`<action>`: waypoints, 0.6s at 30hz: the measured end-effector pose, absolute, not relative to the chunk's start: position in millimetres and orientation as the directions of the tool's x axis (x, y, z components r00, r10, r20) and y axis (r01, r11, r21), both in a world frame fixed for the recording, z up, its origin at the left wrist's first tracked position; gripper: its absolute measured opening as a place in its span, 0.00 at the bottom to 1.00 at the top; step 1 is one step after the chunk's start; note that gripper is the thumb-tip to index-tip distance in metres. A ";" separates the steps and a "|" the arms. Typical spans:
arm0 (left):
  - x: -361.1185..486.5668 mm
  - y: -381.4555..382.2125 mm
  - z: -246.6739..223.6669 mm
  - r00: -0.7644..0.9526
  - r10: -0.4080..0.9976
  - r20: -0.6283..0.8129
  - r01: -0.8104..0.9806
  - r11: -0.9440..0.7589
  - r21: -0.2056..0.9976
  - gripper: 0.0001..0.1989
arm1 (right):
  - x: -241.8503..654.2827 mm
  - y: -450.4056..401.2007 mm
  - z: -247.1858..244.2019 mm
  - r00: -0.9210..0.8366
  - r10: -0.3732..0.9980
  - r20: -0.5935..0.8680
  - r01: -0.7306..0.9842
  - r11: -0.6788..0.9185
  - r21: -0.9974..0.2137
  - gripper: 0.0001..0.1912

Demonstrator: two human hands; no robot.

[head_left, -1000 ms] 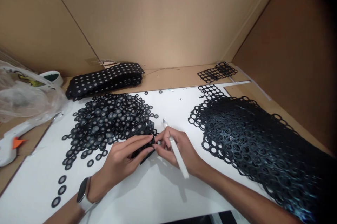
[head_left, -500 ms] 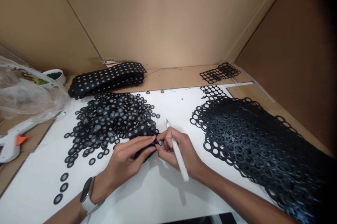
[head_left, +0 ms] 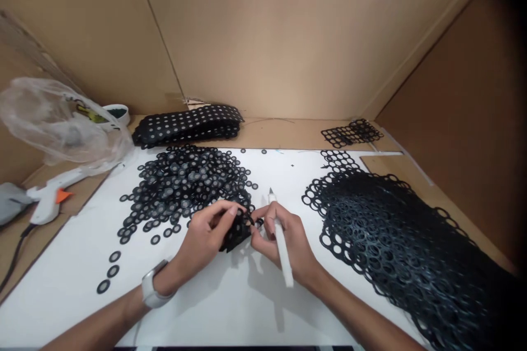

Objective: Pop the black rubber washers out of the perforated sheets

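My left hand (head_left: 208, 234) pinches a small black sheet of joined rings and discs (head_left: 236, 234) between thumb and fingers, just above the white board. My right hand (head_left: 288, 233) has a white pen-shaped tool (head_left: 283, 252) tucked between its fingers, with the dark pointed tip facing away from me. Its thumb and forefinger meet at the sheet's right edge, around a black ring; the exact contact is partly hidden. Behind my left hand spreads a heap of loose black discs with grey centres (head_left: 185, 175).
To the right lies a big stack of black ring mesh (head_left: 382, 235); a smaller mesh piece (head_left: 352, 133) is behind it. At the back sits a folded dotted black strip (head_left: 189, 123). A white glue gun (head_left: 47, 202), plastic bag (head_left: 61, 120) and white bowl (head_left: 117, 113) occupy the left.
My left fingers have shifted on the black sheet, uncovering more of it, and the wrist has turned. My right hand keeps the tool near the same spot. The camera view has moved slightly.
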State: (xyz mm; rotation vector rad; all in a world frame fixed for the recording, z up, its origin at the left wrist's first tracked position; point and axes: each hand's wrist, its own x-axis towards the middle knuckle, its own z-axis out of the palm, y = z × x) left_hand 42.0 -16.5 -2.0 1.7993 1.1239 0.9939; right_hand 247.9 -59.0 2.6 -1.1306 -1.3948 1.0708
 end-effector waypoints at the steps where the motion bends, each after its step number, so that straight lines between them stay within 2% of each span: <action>1: 39.4 -10.4 -1.4 0.235 0.950 0.205 0.303 -0.271 0.914 0.16 | 248.8 -59.0 2.8 -0.045 0.986 0.162 0.099 0.166 -0.981 0.18; 4: 22.5 14.4 0.2 0.007 0.963 0.268 0.295 -0.258 0.920 0.20 | 253.9 -57.7 5.4 -0.005 0.986 0.166 0.125 0.166 -0.978 0.19; 7: -0.7 37.5 2.0 -0.079 0.925 0.372 0.368 -0.320 0.873 0.20 | 259.1 -55.0 10.6 -0.022 0.987 0.162 0.163 0.163 -0.973 0.17; 12: -20.4 48.4 2.5 0.037 0.853 0.521 0.538 -0.456 0.709 0.16 | 266.0 -60.4 18.5 -0.082 0.981 0.174 0.246 0.189 -0.950 0.16; 15: -17.5 43.9 1.0 0.117 0.813 0.570 0.589 -0.519 0.619 0.16 | 273.2 -79.5 18.8 -0.047 0.983 0.176 0.291 0.182 -0.939 0.17; 18: -10.7 36.3 -0.7 0.202 0.783 0.589 0.591 -0.577 0.564 0.15 | 284.5 -109.5 14.9 0.024 0.993 0.118 0.342 0.102 -0.934 0.16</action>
